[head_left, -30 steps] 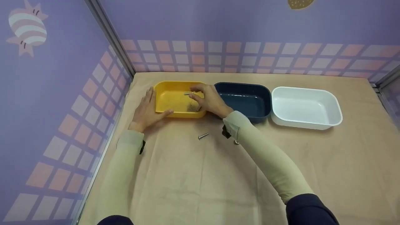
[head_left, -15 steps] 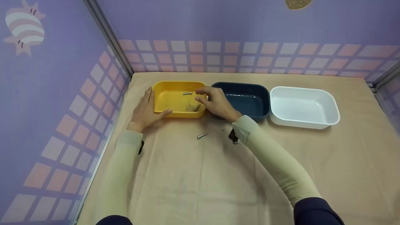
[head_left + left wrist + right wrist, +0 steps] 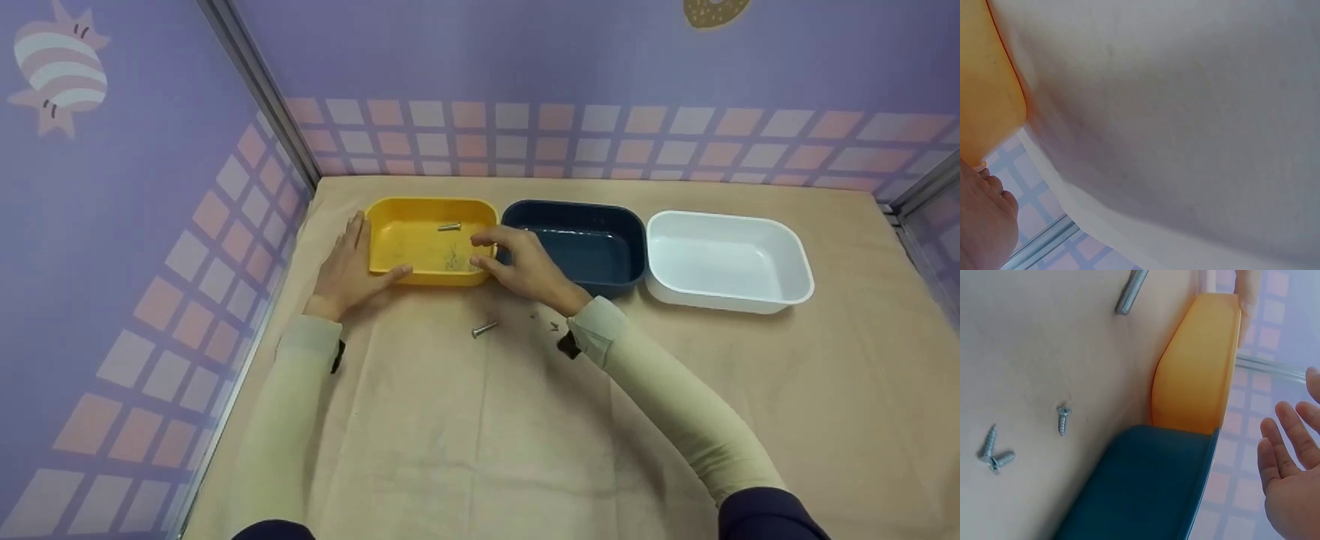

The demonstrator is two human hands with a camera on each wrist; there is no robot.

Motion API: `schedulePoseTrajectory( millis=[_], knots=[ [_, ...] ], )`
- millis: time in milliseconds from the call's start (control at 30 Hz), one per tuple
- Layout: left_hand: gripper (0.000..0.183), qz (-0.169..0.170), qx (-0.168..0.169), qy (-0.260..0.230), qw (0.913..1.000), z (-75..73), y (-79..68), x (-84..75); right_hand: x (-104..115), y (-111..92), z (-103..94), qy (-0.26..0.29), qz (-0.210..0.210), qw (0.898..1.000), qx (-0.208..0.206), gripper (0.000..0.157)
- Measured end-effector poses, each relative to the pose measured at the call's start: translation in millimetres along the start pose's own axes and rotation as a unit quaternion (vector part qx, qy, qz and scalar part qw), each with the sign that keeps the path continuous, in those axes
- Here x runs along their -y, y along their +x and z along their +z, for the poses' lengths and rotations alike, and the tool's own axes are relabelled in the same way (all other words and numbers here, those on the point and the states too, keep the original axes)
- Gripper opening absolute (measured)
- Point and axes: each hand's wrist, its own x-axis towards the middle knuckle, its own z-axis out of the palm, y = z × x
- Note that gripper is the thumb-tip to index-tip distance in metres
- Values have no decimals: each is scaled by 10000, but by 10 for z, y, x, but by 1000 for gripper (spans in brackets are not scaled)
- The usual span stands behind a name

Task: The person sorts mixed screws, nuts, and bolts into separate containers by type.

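Our left hand (image 3: 346,264) against the left end of the yellow tray (image 3: 442,279), thumb spread from fingers, our right hand (image 3: 529,264) at its right end, thumb and fingers parted, one bolt (image 3: 449,226) inside, a second bolt (image 3: 484,329) nearer on the cloth (image 3: 420,435).

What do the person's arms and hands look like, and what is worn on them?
The left hand and right hand are bare. Pale beige-green sleeves cover the forearms, with navy sleeves above. A small black piece shows by each cuff.
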Motion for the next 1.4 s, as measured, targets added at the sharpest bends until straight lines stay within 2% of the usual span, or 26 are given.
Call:
schedulePoseTrajectory(
  millis=[367, 567, 900, 1133, 1400],
  knots=[
    [131, 18, 11, -6, 10000, 4, 8, -4, -46, -167, 33, 198, -505, 9985, 72, 32],
    [129, 107, 17, -16, 9999, -3, 4, 1, -124, -280, 72, 377, -505, 9979, 164, 33],
    [131, 23, 54, -24, 10000, -6, -5, -3, -240, -480, 172, 395, -471, 9977, 281, 32],
    [130, 21, 66, 15, 10000, -1, -6, -6, -294, -571, 223, 604, 9, 9968, 527, 30],
    [131, -3, 21, -42, 10000, -18, -18, -31, -351, -601, 253, 668, 573, 9923, 868, 37]
  ],
)
